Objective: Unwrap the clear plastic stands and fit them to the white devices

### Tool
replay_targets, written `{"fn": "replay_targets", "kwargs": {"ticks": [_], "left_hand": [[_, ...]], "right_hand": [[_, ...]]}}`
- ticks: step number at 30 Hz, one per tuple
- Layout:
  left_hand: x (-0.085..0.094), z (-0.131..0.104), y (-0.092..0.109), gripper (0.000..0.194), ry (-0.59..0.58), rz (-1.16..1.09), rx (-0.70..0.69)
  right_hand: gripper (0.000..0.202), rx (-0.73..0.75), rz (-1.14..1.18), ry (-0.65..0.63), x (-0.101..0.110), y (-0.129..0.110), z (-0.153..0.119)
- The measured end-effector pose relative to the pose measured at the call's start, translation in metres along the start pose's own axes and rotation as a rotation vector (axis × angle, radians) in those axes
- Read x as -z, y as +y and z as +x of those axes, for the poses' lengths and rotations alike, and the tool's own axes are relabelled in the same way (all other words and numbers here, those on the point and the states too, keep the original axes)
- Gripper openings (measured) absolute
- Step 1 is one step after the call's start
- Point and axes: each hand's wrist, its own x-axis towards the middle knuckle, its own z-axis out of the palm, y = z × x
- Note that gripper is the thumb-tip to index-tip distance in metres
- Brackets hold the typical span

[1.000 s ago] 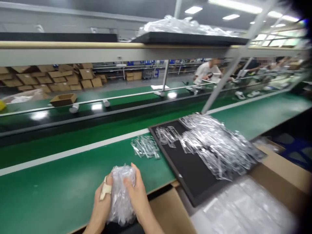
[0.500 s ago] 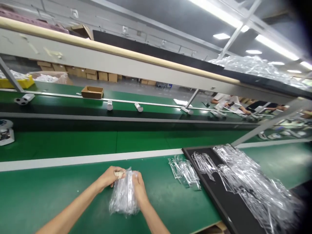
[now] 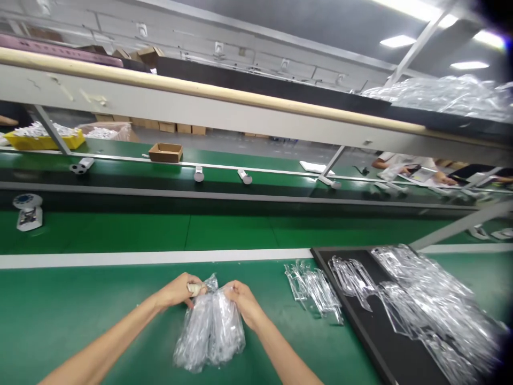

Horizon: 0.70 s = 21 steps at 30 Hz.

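Two bunched clear plastic bags lie side by side on the green table, their tops close together. My left hand (image 3: 182, 291) pinches the top of the left plastic bag (image 3: 193, 337); a pale wrap covers one of its fingers. At the top of the right plastic bag (image 3: 227, 329), my right hand (image 3: 244, 303) has its thumb and fingers closed on the film. What is inside the bags is hard to make out. Loose clear plastic pieces (image 3: 315, 289) lie on the table to the right of my right hand.
A black tray (image 3: 387, 337) on the right bears a heap of clear plastic parts (image 3: 435, 299). Behind the table runs a green conveyor belt (image 3: 228, 230) with a white device (image 3: 29, 213). A shelf beam (image 3: 224, 109) crosses above. Far right, a person's hands (image 3: 443, 178) work.
The plastic between my hands has parted into two bunches. My right hand has moved right and its fingers now pinch the right bunch. The camera view has turned slightly left.
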Motion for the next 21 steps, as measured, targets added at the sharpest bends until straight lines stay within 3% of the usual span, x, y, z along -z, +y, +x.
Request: {"fn": "replay_targets", "kwargs": {"ticks": [3, 7, 12, 16, 21], "left_hand": [[0.003, -0.003, -0.004, 0.04, -0.032, 0.088, -0.021], [0.003, -0.001, -0.012, 0.024, -0.043, 0.246, -0.071], [-0.003, -0.007, -0.009, 0.029, -0.061, 0.424, -0.143], [-0.01, -0.016, -0.001, 0.032, -0.05, 0.59, -0.191], [-0.008, -0.025, 0.012, 0.036, 0.01, 0.695, -0.211]], "right_hand": [[0.021, -0.008, -0.001, -0.007, 0.001, 0.003, 0.003], [0.022, -0.021, -0.013, -0.034, 0.0, 0.007, 0.006], [0.025, -0.039, -0.09, -0.092, 0.006, 0.003, 0.007], [0.03, -0.064, -0.275, -0.179, 0.011, -0.004, 0.009], [0.018, -0.053, -0.612, -0.327, 0.016, -0.021, 0.013]]}}
